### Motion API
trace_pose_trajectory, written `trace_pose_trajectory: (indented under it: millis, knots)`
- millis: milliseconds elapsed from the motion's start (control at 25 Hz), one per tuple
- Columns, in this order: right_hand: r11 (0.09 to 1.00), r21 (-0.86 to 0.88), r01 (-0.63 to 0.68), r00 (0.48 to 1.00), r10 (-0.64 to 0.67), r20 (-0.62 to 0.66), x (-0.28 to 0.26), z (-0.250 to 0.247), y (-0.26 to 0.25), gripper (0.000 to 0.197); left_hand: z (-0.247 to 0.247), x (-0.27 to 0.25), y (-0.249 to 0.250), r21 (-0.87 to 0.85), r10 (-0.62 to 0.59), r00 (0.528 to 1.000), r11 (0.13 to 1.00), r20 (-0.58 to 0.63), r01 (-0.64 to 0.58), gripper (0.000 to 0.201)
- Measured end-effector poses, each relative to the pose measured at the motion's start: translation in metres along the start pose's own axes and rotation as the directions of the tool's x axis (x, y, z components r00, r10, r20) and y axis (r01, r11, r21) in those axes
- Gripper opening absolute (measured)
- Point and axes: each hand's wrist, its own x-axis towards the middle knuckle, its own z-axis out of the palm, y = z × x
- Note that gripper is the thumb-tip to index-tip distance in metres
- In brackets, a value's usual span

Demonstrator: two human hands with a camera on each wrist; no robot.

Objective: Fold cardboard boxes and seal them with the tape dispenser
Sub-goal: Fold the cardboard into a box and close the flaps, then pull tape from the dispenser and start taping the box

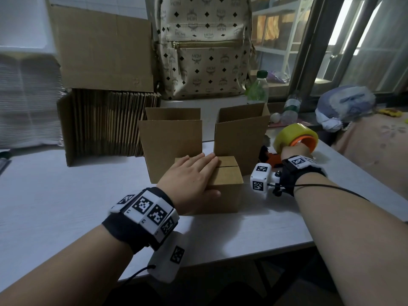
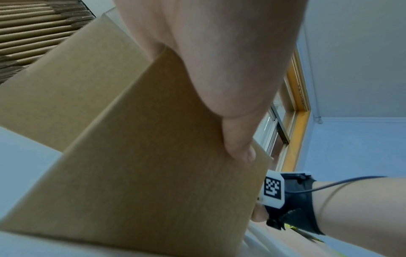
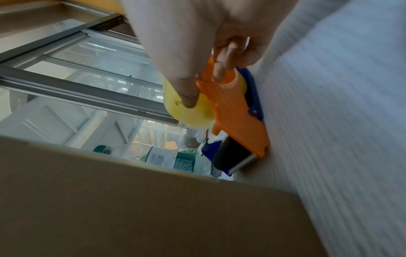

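A small brown cardboard box (image 1: 227, 182) stands on the white table (image 1: 66, 195) with its top flaps folded down and a seam across the top. My left hand (image 1: 192, 175) lies flat on those flaps, fingers straight, thumb along the front face. In the left wrist view the thumb (image 2: 239, 151) presses the box (image 2: 153, 165) near its upper edge. To the right, my right hand (image 1: 293, 151) grips the orange tape dispenser (image 1: 295, 135) with its yellow roll. In the right wrist view the dispenser (image 3: 232, 111) touches the table (image 3: 340, 121) with its toothed blade, beside the box (image 3: 131, 208).
Two open-topped boxes (image 1: 172, 146) (image 1: 240, 133) stand right behind the small one. A carton of flat cardboard blanks (image 1: 106, 127) sits at the back left, a patterned backpack (image 1: 203, 47) behind. Bottles (image 1: 258, 87) stand by the window. The table's front edge (image 1: 242, 252) is near.
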Motion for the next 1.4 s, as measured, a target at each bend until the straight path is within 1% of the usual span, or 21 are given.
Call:
trace_pose_trajectory:
  millis: [40, 80, 120, 160, 200, 280, 360, 480, 560, 720, 760, 800, 920, 1000, 1120, 1240, 1320, 1400]
  knots:
    - [0.997, -0.074, 0.032, 0.998, -0.035, -0.043, -0.003, 0.000, -0.001, 0.021, 0.000, 0.000, 0.000, 0.001, -0.001, 1.000, 1.000, 0.001, 0.001, 0.077]
    - [0.985, -0.170, 0.031, 0.988, -0.056, -0.143, -0.010, 0.000, -0.004, 0.021, 0.000, 0.000, 0.000, 0.003, -0.001, 1.000, 1.000, 0.003, 0.001, 0.077]
    - [0.969, -0.229, 0.091, 0.972, -0.136, -0.191, -0.013, 0.000, -0.004, 0.018, 0.000, 0.000, 0.000, 0.003, -0.003, 1.000, 1.000, 0.003, 0.003, 0.077]
    - [0.951, -0.285, 0.124, 0.958, -0.189, -0.216, -0.022, -0.003, -0.006, 0.016, 0.000, 0.001, 0.001, 0.003, -0.004, 1.000, 1.000, 0.002, 0.004, 0.077]
    - [0.942, -0.289, 0.174, 0.944, -0.243, -0.224, -0.027, -0.003, -0.007, 0.015, -0.001, 0.001, 0.001, 0.001, -0.006, 1.000, 1.000, 0.000, 0.006, 0.077]
    - [0.947, -0.251, 0.203, 0.937, -0.262, -0.231, -0.030, -0.002, -0.007, 0.017, -0.001, 0.001, 0.001, 0.001, -0.008, 1.000, 1.000, 0.000, 0.008, 0.077]
    - [0.965, -0.186, 0.185, 0.937, -0.230, -0.264, -0.036, -0.003, -0.008, 0.022, -0.001, 0.000, 0.001, 0.005, -0.010, 1.000, 1.000, 0.006, 0.010, 0.077]
    - [0.988, -0.011, 0.157, 0.940, -0.152, -0.306, -0.051, -0.008, -0.009, 0.033, -0.001, 0.001, 0.001, 0.002, -0.014, 1.000, 1.000, 0.013, 0.014, 0.077]
    - [0.989, 0.051, 0.140, 0.948, -0.119, -0.294, -0.065, -0.008, -0.008, 0.030, -0.002, 0.000, 0.001, -0.009, -0.011, 1.000, 1.000, 0.008, 0.012, 0.077]
    - [0.962, 0.022, 0.273, 0.892, -0.244, -0.380, -0.081, -0.009, -0.008, 0.028, -0.002, -0.001, 0.002, -0.022, -0.014, 1.000, 1.000, 0.019, 0.014, 0.076]
    - [0.952, 0.011, 0.307, 0.879, -0.280, -0.386, -0.087, -0.009, -0.008, 0.030, -0.002, 0.000, 0.002, -0.022, -0.022, 1.000, 0.999, 0.020, 0.023, 0.076]
    - [0.944, 0.010, 0.330, 0.878, -0.303, -0.370, -0.091, -0.007, -0.008, 0.031, -0.002, 0.002, 0.002, -0.024, -0.033, 0.999, 0.999, 0.019, 0.034, 0.076]
    - [0.907, -0.103, 0.409, 0.844, -0.418, -0.335, -0.111, 0.003, -0.005, 0.028, 0.000, 0.004, 0.003, -0.030, -0.058, 0.998, 0.998, 0.017, 0.058, 0.075]
    - [0.881, -0.136, 0.452, 0.823, -0.471, -0.316, -0.123, 0.010, -0.004, 0.027, 0.000, 0.005, 0.005, -0.036, -0.069, 0.997, 0.997, 0.021, 0.070, 0.075]
    - [0.848, -0.095, 0.522, 0.794, -0.523, -0.309, -0.143, 0.018, -0.007, 0.026, -0.002, -0.002, 0.006, -0.065, -0.113, 0.993, 0.991, 0.016, 0.114, 0.074]
    - [0.798, 0.011, 0.603, 0.765, -0.574, -0.292, -0.167, 0.025, -0.010, 0.020, -0.006, -0.017, -0.003, -0.082, -0.144, 0.989, 0.986, 0.015, 0.145, 0.072]
    - [0.759, 0.067, 0.648, 0.747, -0.615, -0.254, -0.184, 0.033, -0.013, 0.019, -0.008, -0.030, -0.013, -0.066, -0.138, 0.990, 0.988, 0.033, 0.139, 0.072]
    - [0.724, 0.091, 0.684, 0.726, -0.662, -0.187, -0.200, 0.046, -0.017, 0.020, -0.008, -0.044, -0.026, -0.038, -0.152, 0.987, 0.987, 0.054, 0.154, 0.073]
